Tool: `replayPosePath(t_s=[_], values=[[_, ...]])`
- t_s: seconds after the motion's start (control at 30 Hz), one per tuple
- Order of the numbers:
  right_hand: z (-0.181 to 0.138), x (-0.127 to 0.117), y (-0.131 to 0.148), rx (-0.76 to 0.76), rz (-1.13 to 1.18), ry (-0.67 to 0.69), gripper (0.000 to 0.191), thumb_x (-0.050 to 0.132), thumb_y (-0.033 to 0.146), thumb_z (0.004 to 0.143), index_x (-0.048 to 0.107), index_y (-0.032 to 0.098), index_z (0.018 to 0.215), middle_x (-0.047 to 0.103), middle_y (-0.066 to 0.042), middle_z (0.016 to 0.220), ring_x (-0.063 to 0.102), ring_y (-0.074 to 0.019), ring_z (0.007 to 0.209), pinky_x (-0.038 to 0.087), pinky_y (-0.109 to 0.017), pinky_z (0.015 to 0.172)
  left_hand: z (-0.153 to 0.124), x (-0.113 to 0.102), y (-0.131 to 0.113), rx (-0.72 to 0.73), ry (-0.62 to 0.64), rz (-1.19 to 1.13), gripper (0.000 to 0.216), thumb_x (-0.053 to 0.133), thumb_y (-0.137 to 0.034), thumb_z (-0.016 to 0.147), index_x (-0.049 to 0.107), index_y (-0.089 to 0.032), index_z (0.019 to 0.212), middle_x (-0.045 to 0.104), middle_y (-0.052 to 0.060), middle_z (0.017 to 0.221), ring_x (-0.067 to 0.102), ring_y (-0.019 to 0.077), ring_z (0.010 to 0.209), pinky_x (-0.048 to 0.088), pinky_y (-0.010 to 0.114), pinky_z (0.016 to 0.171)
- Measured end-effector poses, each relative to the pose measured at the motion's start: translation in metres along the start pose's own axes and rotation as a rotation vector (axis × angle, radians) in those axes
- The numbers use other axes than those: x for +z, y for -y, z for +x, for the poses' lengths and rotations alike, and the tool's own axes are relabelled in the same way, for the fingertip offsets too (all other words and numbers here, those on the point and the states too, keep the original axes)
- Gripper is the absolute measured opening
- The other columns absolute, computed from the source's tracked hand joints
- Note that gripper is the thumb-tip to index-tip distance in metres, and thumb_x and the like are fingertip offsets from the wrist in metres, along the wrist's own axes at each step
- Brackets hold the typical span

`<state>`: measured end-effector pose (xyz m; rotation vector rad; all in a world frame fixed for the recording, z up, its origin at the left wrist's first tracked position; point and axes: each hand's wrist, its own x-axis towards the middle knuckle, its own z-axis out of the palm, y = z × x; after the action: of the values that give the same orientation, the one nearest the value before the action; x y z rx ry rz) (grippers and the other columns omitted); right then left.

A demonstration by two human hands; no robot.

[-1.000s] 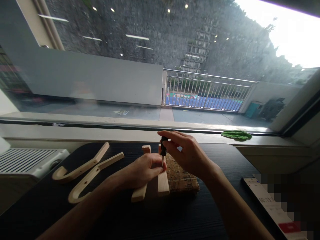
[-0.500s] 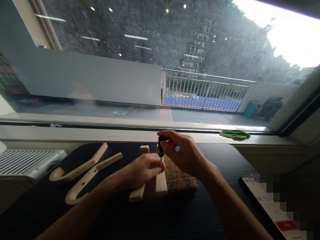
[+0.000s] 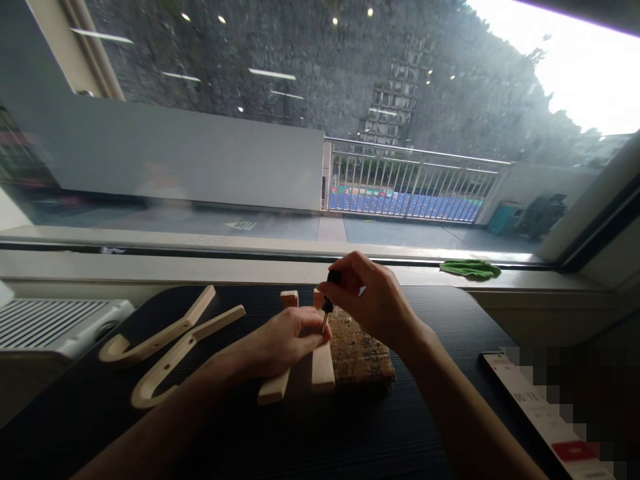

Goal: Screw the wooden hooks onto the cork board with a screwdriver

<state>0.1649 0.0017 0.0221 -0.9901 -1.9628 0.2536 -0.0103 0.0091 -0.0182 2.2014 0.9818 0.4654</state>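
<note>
My right hand [image 3: 377, 293] is closed round the black handle of a small screwdriver [image 3: 327, 307]. Its shaft points down at the fingertips of my left hand [image 3: 280, 340], top leaning right. Those left fingers are closed on a pale wooden bar [image 3: 323, 368], close to the screwdriver's tip; whether a screw is there I cannot make out. Beneath my left hand, a second wooden bar [image 3: 274, 388] lies roughly alongside. A brown block with a pitted, marked surface [image 3: 364, 357] sits against the first bar, on its right.
Two hook-shaped wooden pieces [image 3: 155, 343] with holes lie at the left of the black table [image 3: 345, 433]. On the right is a flat panel with a light face [image 3: 535, 400]. A green cloth [image 3: 470, 269] rests on the windowsill [image 3: 240, 272]. A white radiator [image 3: 65, 323] stands at left.
My right hand has shifted a little to the right, and the screwdriver's handle now leans that way. My left hand and the wooden bars have stayed in place.
</note>
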Motion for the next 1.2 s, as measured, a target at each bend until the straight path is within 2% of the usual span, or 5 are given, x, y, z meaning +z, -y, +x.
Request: replayPosePath(t_s=[0.2,0.5,0.7,0.93,1.2], values=[[-0.0008,0.0038,0.0050,0.012,0.078,-0.008,0.023,0.060,0.029,0.079,0.054,0.018,0.098,0.057,0.003,0.069,0.049,-0.0058,0.055,0.039,-0.020,0.054,0.0006,0.0004,0.0003,-0.004,0.013,-0.022,0.023,0.046,-0.032,0.084,0.064,-0.018,0.081,0.061,0.000,0.084,0.056,0.0148,0.080,0.041,0.024,0.073],[0.0001,-0.0027,0.0057,-0.127,0.059,0.124,0.031,0.044,0.018,0.087,0.056,0.017,0.116,0.061,-0.003,0.090,0.053,-0.0088,0.072,0.042,-0.023,0.066,-0.0007,0.0000,0.0021,0.006,0.007,-0.043,0.019,0.047,-0.027,0.083,0.063,-0.018,0.079,0.061,-0.001,0.082,0.055,0.0140,0.080,0.040,0.023,0.073],[0.0010,-0.0039,0.0001,-0.093,0.046,0.064,0.025,0.053,0.022,0.084,0.059,0.018,0.108,0.061,-0.002,0.086,0.054,-0.0097,0.074,0.043,-0.023,0.070,-0.0001,0.0000,-0.0003,0.023,0.008,-0.032,0.022,0.045,-0.028,0.083,0.064,-0.018,0.078,0.062,0.000,0.083,0.055,0.0141,0.079,0.040,0.023,0.072],[0.0008,0.0004,0.0064,-0.012,-0.007,0.030,0.020,0.062,0.031,0.077,0.058,0.016,0.090,0.057,0.002,0.069,0.049,-0.0082,0.060,0.040,-0.022,0.058,-0.0002,0.0008,0.0010,-0.016,0.004,-0.018,0.021,0.047,-0.031,0.083,0.064,-0.019,0.081,0.062,0.000,0.085,0.055,0.0155,0.083,0.041,0.024,0.075],[-0.0022,-0.0009,0.0080,-0.075,0.043,0.144,0.033,0.046,0.019,0.085,0.054,0.021,0.117,0.064,-0.002,0.092,0.055,-0.0091,0.068,0.043,-0.025,0.068,0.0000,0.0013,0.0027,0.003,-0.001,-0.050,0.021,0.045,-0.028,0.083,0.063,-0.018,0.079,0.062,0.000,0.081,0.056,0.0158,0.082,0.041,0.025,0.074]])
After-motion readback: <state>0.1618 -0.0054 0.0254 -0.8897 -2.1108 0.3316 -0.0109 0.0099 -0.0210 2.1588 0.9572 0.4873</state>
